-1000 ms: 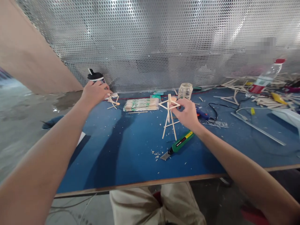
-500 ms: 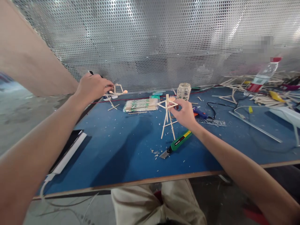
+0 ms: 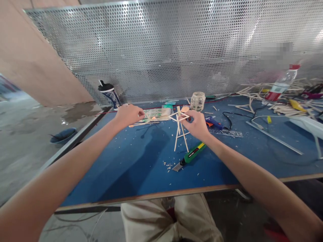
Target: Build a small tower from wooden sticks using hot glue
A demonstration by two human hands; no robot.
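My right hand [image 3: 198, 124] pinches the upper part of a wooden-stick stand [image 3: 182, 135], whose thin legs spread down to the blue table. A diamond-shaped frame of sticks and a pale rounded wooden tip [image 3: 185, 109] show at its top, beside my fingers. To the left, my left hand [image 3: 129, 115] is closed on a small wooden-stick frame [image 3: 148, 120] with rounded ends, held in front of the packet of sticks [image 3: 161, 113]. My fingers hide part of that frame. A green utility knife [image 3: 193, 156] lies below the stand, its blade out near some shavings.
Behind the stand is a glass jar [image 3: 198, 101]. A blue glue gun [image 3: 214, 123] with its cable and a clear ruler [image 3: 228, 133] lie to the right. Farther right are a bottle [image 3: 280, 85] and heaped sticks. A patterned tumbler [image 3: 111, 96] stands back left, before the perforated metal screen [image 3: 161, 50].
My left hand has moved right from the table's back left with the small stick frame, uncovering the tumbler. The phone-like device at left is now out of sight. My right hand stays on the stand.
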